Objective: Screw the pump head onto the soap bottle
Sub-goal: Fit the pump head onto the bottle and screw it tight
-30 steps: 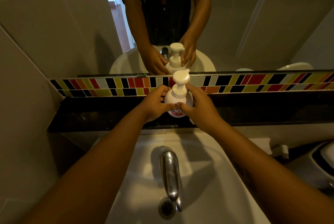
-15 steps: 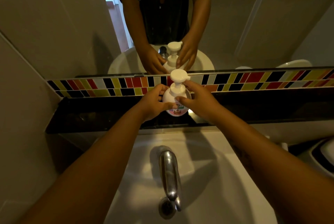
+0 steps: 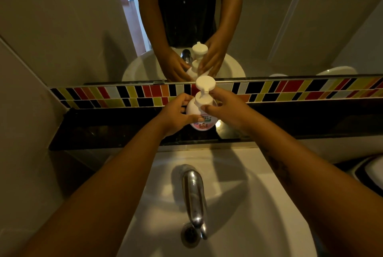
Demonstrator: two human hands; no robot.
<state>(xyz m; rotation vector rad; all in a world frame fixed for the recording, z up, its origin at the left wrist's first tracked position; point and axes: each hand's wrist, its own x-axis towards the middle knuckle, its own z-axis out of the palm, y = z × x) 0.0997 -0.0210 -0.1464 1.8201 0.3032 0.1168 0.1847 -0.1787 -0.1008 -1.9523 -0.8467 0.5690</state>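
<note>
A round white soap bottle (image 3: 194, 110) with a pink label stands upright on the dark shelf (image 3: 103, 128) behind the sink. The white pump head (image 3: 205, 86) sits on its neck, its flat top facing me. My left hand (image 3: 176, 114) wraps the bottle's left side, thumb across the label. My right hand (image 3: 227, 109) has thumb and fingers around the pump head's collar. The bottle's right side is hidden by my right hand.
The white sink (image 3: 259, 205) with a chrome tap (image 3: 193, 196) lies below the shelf. A band of coloured tiles (image 3: 290, 91) and a mirror (image 3: 290, 18) rise behind the bottle. A grey wall (image 3: 24, 132) closes the left. A white object (image 3: 371, 169) sits at the right edge.
My right hand has shifted up from the bottle's body to the pump collar. The pump top has turned. The bottle has stayed in place under my left hand.
</note>
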